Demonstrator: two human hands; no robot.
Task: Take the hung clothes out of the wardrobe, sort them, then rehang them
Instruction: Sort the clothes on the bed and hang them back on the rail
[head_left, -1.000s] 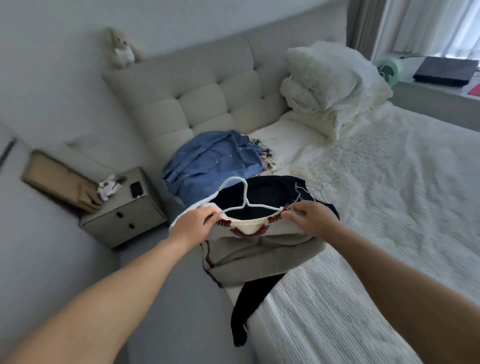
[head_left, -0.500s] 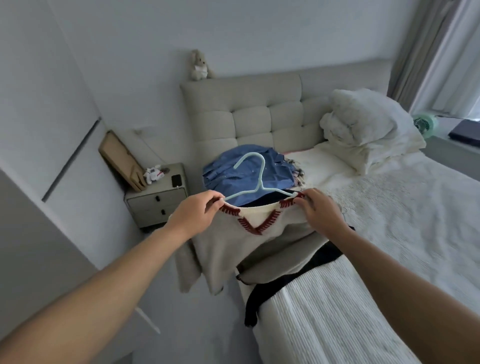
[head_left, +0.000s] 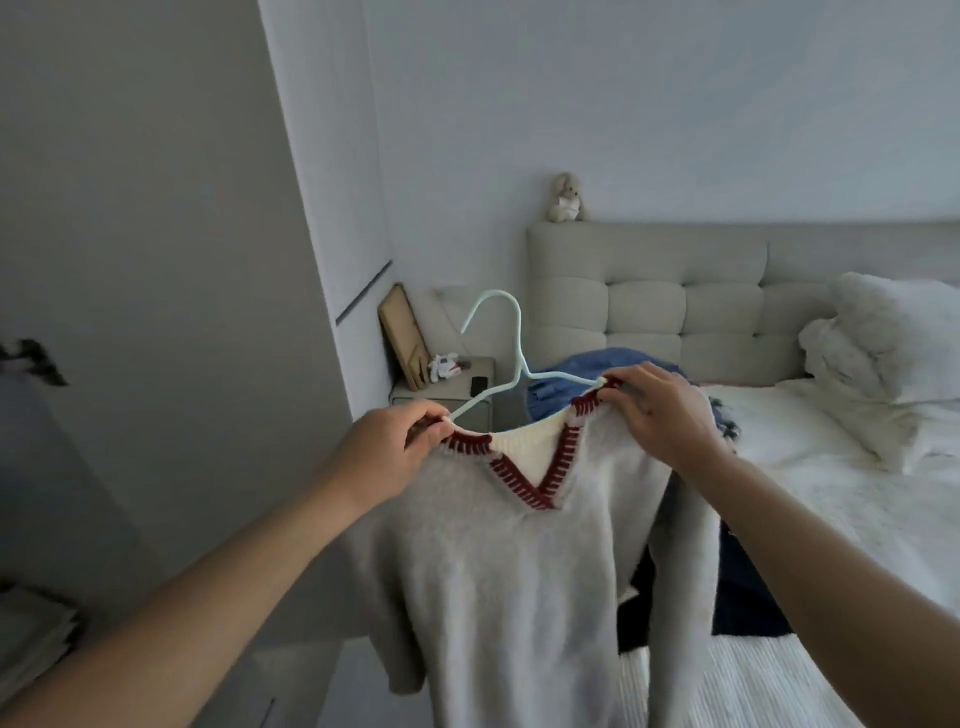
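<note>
The sweater (head_left: 498, 582) is soft grey with a cream V-neck edged in dark red stitches. No writing shows on it. It hangs in the air on a pale blue hanger (head_left: 511, 358), beside the bed (head_left: 831, 499). The left hand (head_left: 400, 449) pinches one shoulder and the right hand (head_left: 660, 410) pinches the other. Blue clothes (head_left: 582, 376) lie on the bed behind.

**You are in a bedroom at home**

You can see a white bed (head_left: 831, 467) with a padded grey headboard (head_left: 675, 306), soft white pillows (head_left: 893, 353), a small grey bedside table (head_left: 447, 400), and a little stuffed bunny toy (head_left: 565, 199) sitting on top.
</note>
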